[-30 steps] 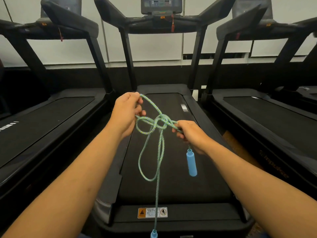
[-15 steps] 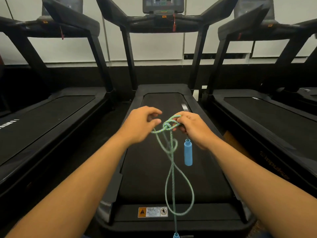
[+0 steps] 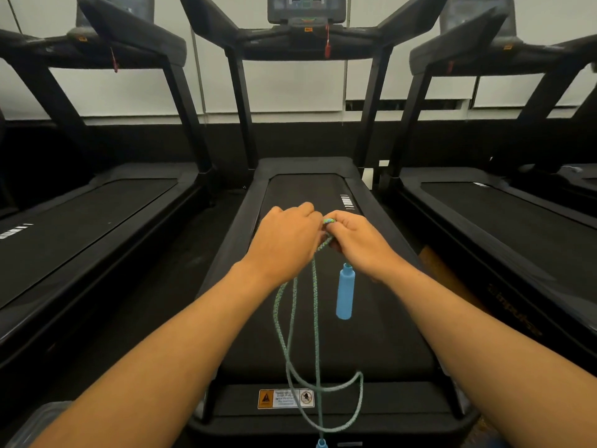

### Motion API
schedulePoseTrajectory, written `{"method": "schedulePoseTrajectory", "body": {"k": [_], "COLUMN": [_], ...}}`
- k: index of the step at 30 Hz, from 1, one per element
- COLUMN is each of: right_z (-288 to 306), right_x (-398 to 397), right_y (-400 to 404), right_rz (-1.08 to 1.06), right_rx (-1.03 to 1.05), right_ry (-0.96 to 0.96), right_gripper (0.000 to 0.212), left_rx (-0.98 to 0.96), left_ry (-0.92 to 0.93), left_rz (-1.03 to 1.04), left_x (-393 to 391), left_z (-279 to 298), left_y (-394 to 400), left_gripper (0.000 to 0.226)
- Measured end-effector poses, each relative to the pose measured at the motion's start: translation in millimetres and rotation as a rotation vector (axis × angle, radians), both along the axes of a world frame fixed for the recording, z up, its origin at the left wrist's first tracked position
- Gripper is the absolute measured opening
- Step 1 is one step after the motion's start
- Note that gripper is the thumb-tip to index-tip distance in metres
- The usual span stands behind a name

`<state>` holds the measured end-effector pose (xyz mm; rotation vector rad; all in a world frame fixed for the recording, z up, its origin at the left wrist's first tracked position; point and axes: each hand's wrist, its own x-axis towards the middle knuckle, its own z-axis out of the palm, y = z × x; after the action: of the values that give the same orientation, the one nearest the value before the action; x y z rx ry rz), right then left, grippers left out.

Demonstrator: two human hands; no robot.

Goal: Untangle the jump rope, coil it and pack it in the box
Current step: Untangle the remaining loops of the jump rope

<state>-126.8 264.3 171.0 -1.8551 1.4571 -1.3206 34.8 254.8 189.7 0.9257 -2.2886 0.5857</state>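
Note:
A green-blue braided jump rope [image 3: 315, 312] hangs in front of me over the middle treadmill. Its knot [image 3: 328, 222] sits between my two hands, pinched by the fingers of both. My left hand [image 3: 286, 240] and my right hand [image 3: 358, 242] are pressed close together around it. One blue handle [image 3: 344, 292] dangles just under my right hand. The other blue handle [image 3: 321, 443] shows at the bottom edge. Loose loops of rope hang down below my hands. No box is in view.
The middle treadmill's black belt [image 3: 387, 318] lies below my hands, with its console [image 3: 307, 9] and side rails ahead. A treadmill [image 3: 80, 215] stands on the left and another treadmill [image 3: 504, 215] on the right. A clear plastic object [image 3: 35, 421] shows at the bottom left corner.
My left hand has come right and closed in on the knot until both hands touch. The wide loops near the knot have drawn tight, and the hanging loop has swung lower.

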Motion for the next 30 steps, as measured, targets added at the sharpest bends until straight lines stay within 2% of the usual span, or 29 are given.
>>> {"method": "schedulePoseTrajectory", "body": {"k": [3,7,10,12,16,19,21,25,30], "right_z": [-2,-14,-18,-19,-31,-35,-31,-19,-4], "right_x": [-5,-15,-13,-9,-11,-17,-19,-21,-13], "right_y": [-1,-8,-6,-1,1,-1,-1,-3,-5], "right_rz": [-0.035,-0.138,-0.097,-0.029,-0.025,0.016,0.057,0.093,0.1], "right_rx": [0.046,0.124,0.256,0.372,0.487,0.57,0.581,0.543,0.388], "right_ry": [-0.066,-0.037,-0.239,-0.321,-0.19,-0.356,-0.522,-0.714,-0.75], "right_gripper": [0.028,0.028,0.023,0.03,0.031,0.026,0.025,0.027,0.025], "left_rx": [-0.06,-0.012,0.074,0.124,0.128,0.226,0.282,0.453,0.693], "left_ry": [0.056,0.279,0.445,0.557,0.83,1.058,1.132,1.165,0.895], "left_rz": [-0.009,-0.016,-0.041,-0.033,-0.018,-0.02,0.036,0.151,0.219], "left_x": [3,14,19,22,36,55,67,79,63], "left_z": [3,13,17,19,31,43,43,24,-10], "left_y": [-5,-6,-7,-9,-16,-26,-32,-45,-48], "left_gripper": [0.025,0.02,0.016,0.016,0.014,0.016,0.016,0.021,0.021]}}
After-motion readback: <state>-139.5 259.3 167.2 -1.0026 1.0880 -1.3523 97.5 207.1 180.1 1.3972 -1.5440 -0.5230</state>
